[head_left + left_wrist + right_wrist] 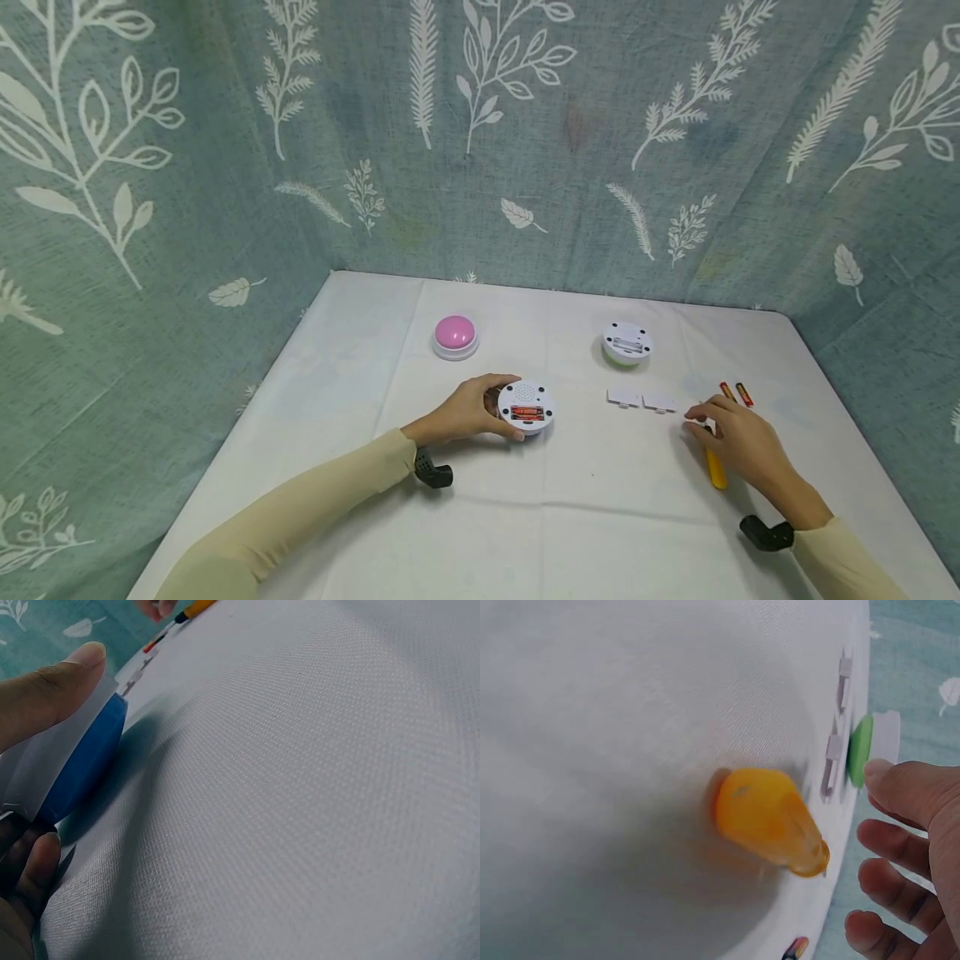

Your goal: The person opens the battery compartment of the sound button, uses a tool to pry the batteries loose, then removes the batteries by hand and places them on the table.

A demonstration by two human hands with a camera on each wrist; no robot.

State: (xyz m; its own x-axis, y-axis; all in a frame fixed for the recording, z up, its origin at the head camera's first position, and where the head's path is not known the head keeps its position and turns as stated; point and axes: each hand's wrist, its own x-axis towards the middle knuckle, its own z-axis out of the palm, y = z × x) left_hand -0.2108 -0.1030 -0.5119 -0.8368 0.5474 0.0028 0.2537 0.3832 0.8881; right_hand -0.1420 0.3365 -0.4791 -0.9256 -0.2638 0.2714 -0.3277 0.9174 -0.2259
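My left hand (480, 408) grips a round white push-button light (526, 407) by its edge, base facing up. Two red batteries (527, 413) lie in its exposed compartment, and its blue dome (90, 761) points down at the table in the left wrist view. Over a yellow-handled screwdriver (716, 472) hovers my right hand (738, 437), fingers loosely bent. The right wrist view shows nothing between that thumb and those fingers; the screwdriver's handle (769, 814) lies on the cloth below them.
Two white battery covers (623, 397) lie left of my right hand. Behind them an upturned green-domed button light (627, 343) shows a vacant battery slot. A pink button light (455, 337) stands upright farther left. Two loose batteries (744, 394) lie beyond my right hand.
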